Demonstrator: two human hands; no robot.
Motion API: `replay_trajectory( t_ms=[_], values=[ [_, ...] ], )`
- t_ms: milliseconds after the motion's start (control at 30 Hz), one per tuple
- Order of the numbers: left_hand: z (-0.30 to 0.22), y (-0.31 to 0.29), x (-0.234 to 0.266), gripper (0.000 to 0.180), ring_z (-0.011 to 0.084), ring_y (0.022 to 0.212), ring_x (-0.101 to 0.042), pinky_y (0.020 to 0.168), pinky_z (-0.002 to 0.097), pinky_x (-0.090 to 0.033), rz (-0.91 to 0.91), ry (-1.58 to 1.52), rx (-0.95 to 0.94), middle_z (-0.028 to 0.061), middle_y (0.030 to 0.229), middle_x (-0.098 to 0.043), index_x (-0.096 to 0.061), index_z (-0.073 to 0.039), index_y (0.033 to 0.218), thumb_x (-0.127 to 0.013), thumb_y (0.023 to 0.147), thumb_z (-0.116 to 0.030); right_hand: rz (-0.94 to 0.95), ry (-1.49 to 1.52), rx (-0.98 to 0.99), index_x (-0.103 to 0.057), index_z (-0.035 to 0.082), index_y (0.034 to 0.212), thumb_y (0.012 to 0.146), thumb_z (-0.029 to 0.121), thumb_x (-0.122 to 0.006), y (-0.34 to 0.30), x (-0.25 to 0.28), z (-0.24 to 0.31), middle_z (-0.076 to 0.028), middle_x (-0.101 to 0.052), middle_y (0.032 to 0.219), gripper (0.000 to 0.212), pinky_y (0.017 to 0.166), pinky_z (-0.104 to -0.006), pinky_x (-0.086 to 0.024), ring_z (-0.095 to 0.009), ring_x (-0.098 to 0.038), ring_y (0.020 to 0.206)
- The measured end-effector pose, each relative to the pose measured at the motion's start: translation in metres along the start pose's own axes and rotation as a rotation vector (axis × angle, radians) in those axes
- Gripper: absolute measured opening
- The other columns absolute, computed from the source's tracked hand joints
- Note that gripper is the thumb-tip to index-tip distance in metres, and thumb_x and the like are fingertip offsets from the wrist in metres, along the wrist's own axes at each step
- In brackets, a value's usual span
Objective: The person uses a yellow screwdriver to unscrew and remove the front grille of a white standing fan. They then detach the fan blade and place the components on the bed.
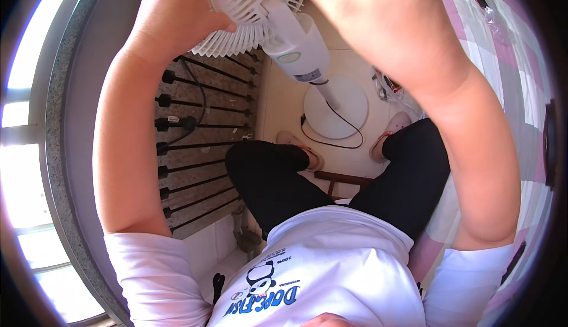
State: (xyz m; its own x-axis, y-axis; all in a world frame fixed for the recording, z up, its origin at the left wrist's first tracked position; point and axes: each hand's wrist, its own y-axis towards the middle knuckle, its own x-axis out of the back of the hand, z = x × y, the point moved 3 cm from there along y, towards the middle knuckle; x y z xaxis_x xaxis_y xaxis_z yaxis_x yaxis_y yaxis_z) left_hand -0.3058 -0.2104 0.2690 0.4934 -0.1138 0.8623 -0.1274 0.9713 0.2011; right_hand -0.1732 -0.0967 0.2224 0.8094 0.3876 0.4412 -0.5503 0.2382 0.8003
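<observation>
A white electric fan (299,49) stands in front of me on a round white base (336,120), its head at the upper edge of the head view. My left hand (180,10) grips the left side of the slotted fan guard (239,4), thumb against its back. On the other side, my right hand (370,13) is raised beside the fan head with its fingers curled and partly cut off by the upper edge. A sliver of something yellow shows next to those fingers, too little to name. The front of the fan is out of view.
A dark power cord (343,145) loops over the floor by the fan base, between my feet. A radiator-like rack with dark bars (207,126) is at left, below a window ledge (62,120). A checked cloth (473,49) covers the right side. Small clear-wrapped items (387,90) lie beside it.
</observation>
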Motion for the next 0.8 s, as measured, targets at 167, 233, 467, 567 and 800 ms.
replay_trajectory(
  t_ms=[167,233,467,567,800],
  values=[
    [-0.006,0.002,0.005,0.09,0.0276,0.141,-0.032,0.114,0.0592,-0.014,0.025,0.0,0.011,0.0022,0.139,-0.052,-0.056,-0.015,0.131,-0.087,0.047,-0.021,0.219,0.449,-0.459,-0.063,-0.007,0.083,0.09,0.016,-0.05,-0.006,0.026,0.014,-0.025,-0.062,0.072,0.027,0.067,-0.0391,-0.049,-0.033,-0.063,0.067],
    [-0.006,0.004,0.006,0.089,0.0275,0.141,-0.032,0.114,0.0592,-0.014,0.023,-0.008,0.005,0.0022,0.139,-0.052,-0.056,-0.015,0.131,-0.087,0.047,-0.021,0.329,0.426,-0.484,-0.063,-0.007,0.083,0.089,0.016,-0.05,-0.003,0.021,0.012,-0.026,-0.062,0.072,0.027,0.066,-0.0398,-0.05,-0.033,-0.064,0.067],
    [0.008,0.005,-0.002,0.09,0.0284,0.14,-0.033,0.114,0.0589,-0.014,0.051,0.002,-0.018,0.003,0.138,-0.053,-0.055,-0.014,0.132,-0.087,0.048,-0.022,0.086,0.039,-0.255,-0.063,-0.007,0.078,0.088,0.014,-0.051,-0.007,-0.001,0.029,-0.024,-0.062,0.071,0.026,0.063,-0.0411,-0.052,-0.034,-0.065,0.067],
    [0.01,0.007,-0.001,0.089,0.0288,0.14,-0.033,0.114,0.0584,-0.014,-0.012,-0.009,-0.119,0.0038,0.137,-0.054,-0.055,-0.013,0.133,-0.086,0.049,-0.021,0.06,-0.191,-0.072,-0.063,-0.005,0.077,0.084,0.014,-0.053,-0.007,-0.007,0.031,-0.019,-0.06,0.069,0.023,0.061,-0.0393,-0.051,-0.031,-0.064,0.065],
    [-0.004,0.003,0.005,0.085,0.0279,0.139,-0.034,0.114,0.0573,-0.015,0.002,-0.01,-0.01,0.0045,0.137,-0.054,-0.056,-0.012,0.131,-0.084,0.051,-0.02,0.122,-0.719,0.279,-0.063,-0.001,0.073,0.076,0.012,-0.057,-0.015,-0.013,0.029,-0.009,-0.056,0.063,0.014,0.055,-0.0351,-0.051,-0.024,-0.062,0.06]
  ],
)
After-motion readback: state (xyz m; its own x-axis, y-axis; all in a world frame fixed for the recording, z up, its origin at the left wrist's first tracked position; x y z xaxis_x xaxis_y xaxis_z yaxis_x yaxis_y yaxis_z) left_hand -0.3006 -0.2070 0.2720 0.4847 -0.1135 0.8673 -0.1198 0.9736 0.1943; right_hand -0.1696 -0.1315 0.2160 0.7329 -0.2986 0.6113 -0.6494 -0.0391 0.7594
